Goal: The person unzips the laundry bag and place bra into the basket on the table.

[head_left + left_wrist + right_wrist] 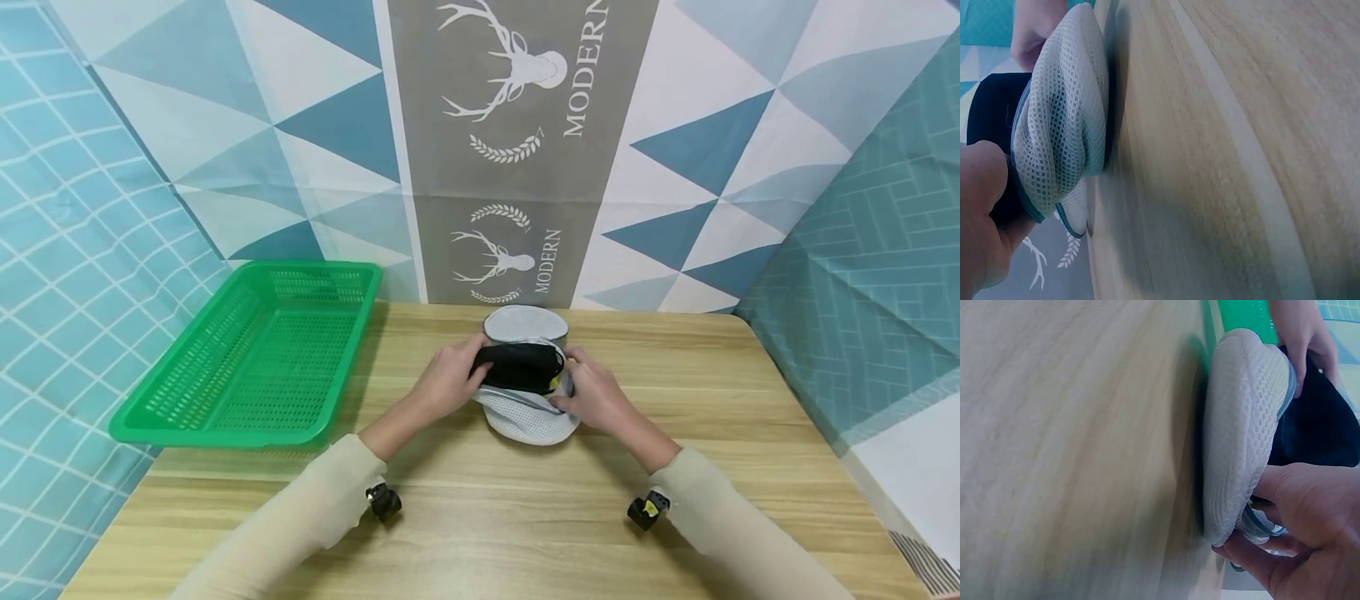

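Observation:
A white mesh laundry bag [528, 423] with grey-blue edging stands on the table, its lid [527, 323] folded back toward the wall. Black cloth [517, 367] fills the bag's mouth, and a small yellow patch shows at its right end. From the left, my left hand [450, 379] grips the cloth between thumb and fingers; in the right wrist view that hand [1304, 331] is close to the bag's rim. My right hand [596, 392] holds the bag's right side, and in the right wrist view its fingers pinch the mesh [1238, 431]. How deep the cloth reaches is hidden.
A green plastic basket [213, 437] with slotted walls stands at the left of the wooden table [480, 517]. Patterned wall covering [502, 183] rises behind the table's back edge, with blue tiled sheets on both sides. Each wrist wears a small black camera.

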Demonstrator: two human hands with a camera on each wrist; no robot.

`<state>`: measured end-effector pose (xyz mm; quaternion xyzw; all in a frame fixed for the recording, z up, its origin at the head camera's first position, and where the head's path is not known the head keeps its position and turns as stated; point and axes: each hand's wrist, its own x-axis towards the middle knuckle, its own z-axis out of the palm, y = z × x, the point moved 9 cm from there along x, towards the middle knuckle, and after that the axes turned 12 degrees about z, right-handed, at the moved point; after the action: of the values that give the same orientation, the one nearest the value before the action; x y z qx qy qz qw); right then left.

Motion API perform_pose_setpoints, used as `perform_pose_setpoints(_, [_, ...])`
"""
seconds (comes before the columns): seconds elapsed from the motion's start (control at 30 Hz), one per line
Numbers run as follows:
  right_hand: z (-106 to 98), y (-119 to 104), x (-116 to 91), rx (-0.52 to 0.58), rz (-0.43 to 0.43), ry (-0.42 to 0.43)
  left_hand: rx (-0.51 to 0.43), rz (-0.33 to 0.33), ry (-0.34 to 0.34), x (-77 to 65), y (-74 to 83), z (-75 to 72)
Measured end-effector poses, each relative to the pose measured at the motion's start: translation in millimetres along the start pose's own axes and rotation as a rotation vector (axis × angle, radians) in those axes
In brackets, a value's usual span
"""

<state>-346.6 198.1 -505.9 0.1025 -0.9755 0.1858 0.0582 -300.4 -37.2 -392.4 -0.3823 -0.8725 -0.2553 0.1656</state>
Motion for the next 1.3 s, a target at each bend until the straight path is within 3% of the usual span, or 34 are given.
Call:
perform_pose_setpoints(0.4, [0, -1, -3, 0.018, 0.019, -0.031, -0.137, -0.093, 0.077, -4.2, -3.9, -7.7])
perform_pose_setpoints(0.87, [-1, -3, -4, 0.021, 0.013, -0.022, -0.179, -0.216, 0.152, -11.0, -13.5, -24.9])
perform_pose_setpoints(1.0, [-10, -10, -10, 0.058, 0.008, -0.006, -0.185, -0.276, 0.202, -14.4, -22.2, -35.9])
perform_pose_setpoints(1.07, [-26, -25, -17, 0.071, 0.032, -0.041, -0.185, -0.306, 0.23, -15.9, -27.6, -42.2])
perform_pose_setpoints(1.3, [-48, -47, -29, 0.076, 0.094, -0.099, -0.2, -0.376, 0.31, -22.7, -42.3, -62.2])
